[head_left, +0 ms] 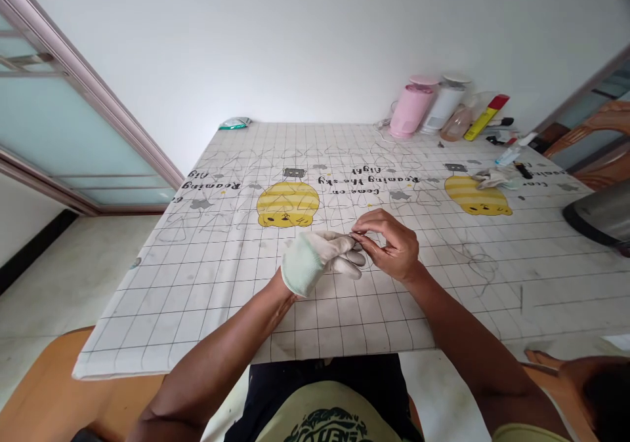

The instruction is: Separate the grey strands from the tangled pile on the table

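Note:
My left hand [325,258], in a whitish work glove with a pale green cuff, is above the near middle of the table. Its thumb and forefinger are pinched together, while the lower fingers curl loosely. My right hand [391,245] is bare and meets the left one fingertip to fingertip, its thumb and forefinger also pinched. Between the fingertips is something very small and thin, like a strand of wire; the fingers mostly hide it. Right of my right hand lies a loose tangle of thin wire [475,263]. Thin bent strands [221,222] are spread over the tablecloth farther back.
The checked tablecloth [162,321] has yellow balloon prints. A pink cylinder [412,111], a white cylinder [443,109], bottles and a yellow-red tube [486,118] stand at back right. A crumpled glove [497,178] and a dark metal vessel [603,214] are at right. A green packet [235,124] lies back left.

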Tool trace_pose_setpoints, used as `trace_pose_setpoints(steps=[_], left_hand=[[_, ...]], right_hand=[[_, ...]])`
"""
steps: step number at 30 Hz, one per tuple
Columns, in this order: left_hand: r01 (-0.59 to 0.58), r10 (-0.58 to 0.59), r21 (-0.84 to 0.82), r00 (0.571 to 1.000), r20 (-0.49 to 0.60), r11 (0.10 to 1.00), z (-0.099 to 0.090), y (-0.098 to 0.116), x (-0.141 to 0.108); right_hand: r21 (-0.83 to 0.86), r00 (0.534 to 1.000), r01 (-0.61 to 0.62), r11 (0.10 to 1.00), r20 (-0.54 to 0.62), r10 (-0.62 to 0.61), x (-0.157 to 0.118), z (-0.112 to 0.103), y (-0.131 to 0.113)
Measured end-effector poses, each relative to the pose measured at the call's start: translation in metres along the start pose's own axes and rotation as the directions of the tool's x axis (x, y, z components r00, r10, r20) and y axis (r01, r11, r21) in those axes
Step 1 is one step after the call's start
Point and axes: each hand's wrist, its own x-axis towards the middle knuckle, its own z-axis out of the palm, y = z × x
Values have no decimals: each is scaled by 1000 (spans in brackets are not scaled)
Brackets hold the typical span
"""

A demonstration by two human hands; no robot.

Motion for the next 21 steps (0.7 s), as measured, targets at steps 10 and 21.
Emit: trace_pose_setpoints(steps=[10, 21], left_hand=[[-163, 128, -120, 958, -256, 979, 5, 10, 4], [-137, 125, -11, 932, -340, 991, -8, 2, 19]], right_hand=[[406, 843, -537, 740, 301, 446, 2, -2, 5], [356, 837, -545, 759, 181, 517, 1, 3, 6]])
